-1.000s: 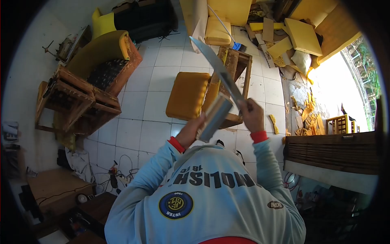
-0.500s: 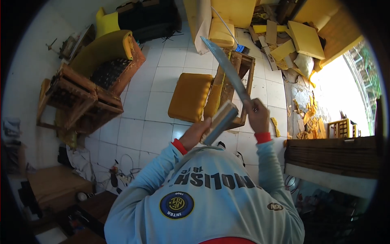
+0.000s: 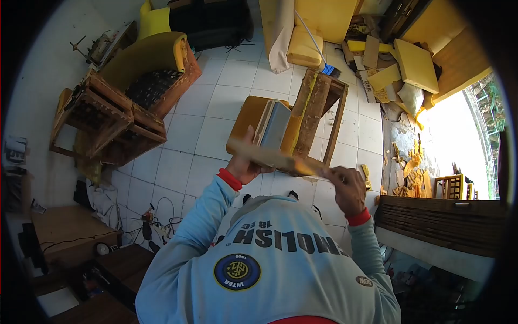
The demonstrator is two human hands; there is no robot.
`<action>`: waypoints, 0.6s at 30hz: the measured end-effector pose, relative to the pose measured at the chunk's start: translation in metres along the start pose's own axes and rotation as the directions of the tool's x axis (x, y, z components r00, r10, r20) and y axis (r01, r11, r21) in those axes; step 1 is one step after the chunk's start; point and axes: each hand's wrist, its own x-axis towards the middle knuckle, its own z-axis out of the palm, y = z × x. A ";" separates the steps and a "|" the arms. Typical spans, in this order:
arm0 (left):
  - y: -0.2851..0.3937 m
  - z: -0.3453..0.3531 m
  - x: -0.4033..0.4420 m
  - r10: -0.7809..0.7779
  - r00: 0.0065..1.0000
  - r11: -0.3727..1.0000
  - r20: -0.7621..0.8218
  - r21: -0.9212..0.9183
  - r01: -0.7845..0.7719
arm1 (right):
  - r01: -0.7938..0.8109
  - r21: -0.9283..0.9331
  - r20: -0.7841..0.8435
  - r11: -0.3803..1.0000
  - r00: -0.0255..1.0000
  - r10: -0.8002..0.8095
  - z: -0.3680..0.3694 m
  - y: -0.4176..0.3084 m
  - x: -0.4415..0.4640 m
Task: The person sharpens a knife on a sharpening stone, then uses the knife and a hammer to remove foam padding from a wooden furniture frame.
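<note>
White-tiled floor [image 3: 213, 102] is filling the middle of the head view, my only view. From where I'm standing, a wooden frame [image 3: 313, 108] is sitting ahead of the person, an orange cushion [image 3: 245, 114] lying just beside it. Left hand [image 3: 244, 167] is gripping a grey-faced block [image 3: 278, 128] near its lower end, thumb up one side, fingers closing around it. Right hand [image 3: 348, 190] is holding a long blade [image 3: 270, 157] by one end, fingers curling around it; handle is hidden. Blade is blurring and crossing in front of the block's lower end; can't tell if they're touching. Both are being held above the floor, beyond the shirt [image 3: 291, 270].

Progress: blade-and-block work is looking underway, not finished; edge is too blurred to judge. Frame is showing mostly bare wood, a yellow strip [image 3: 302, 116] remaining along it. Yellow scraps [image 3: 413, 156] are lying near the bright opening [image 3: 450, 140]. Armchair [image 3: 140, 67] at left is carrying padding on its back.
</note>
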 end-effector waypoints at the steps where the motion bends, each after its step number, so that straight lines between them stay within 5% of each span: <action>1: -0.003 0.001 0.003 0.002 1.000 0.999 -0.002 -0.046 -0.002 | 0.090 -0.049 -0.041 0.995 0.995 -0.092 -0.009 -0.007 0.006; 3: -0.002 0.000 0.005 -0.021 1.000 0.997 0.009 -0.070 0.022 | 0.092 -0.073 -0.145 0.993 0.984 -0.102 -0.018 0.007 0.003; 6: 0.006 -0.002 -0.003 -0.051 0.999 0.998 0.014 -0.025 0.051 | -0.208 -0.177 -0.237 0.962 0.958 0.163 -0.024 0.032 -0.003; 10: 0.006 -0.004 0.001 -0.084 0.996 0.994 0.030 -0.064 0.086 | -0.025 -0.122 -0.030 0.992 0.999 0.021 -0.021 0.018 0.001; 13: 0.009 0.001 -0.001 -0.098 0.995 0.990 0.026 -0.098 0.100 | 0.102 -0.121 -0.119 0.987 0.986 -0.116 -0.036 0.006 0.016; 16: 0.009 -0.011 0.001 -0.091 0.988 0.988 0.122 -0.116 0.105 | -0.209 -0.138 -0.172 0.968 0.968 0.184 -0.032 0.030 0.007; 18: 0.010 -0.011 0.003 -0.097 0.988 0.984 0.118 -0.135 0.112 | -0.112 -0.130 -0.106 0.985 0.989 0.098 -0.023 0.031 0.004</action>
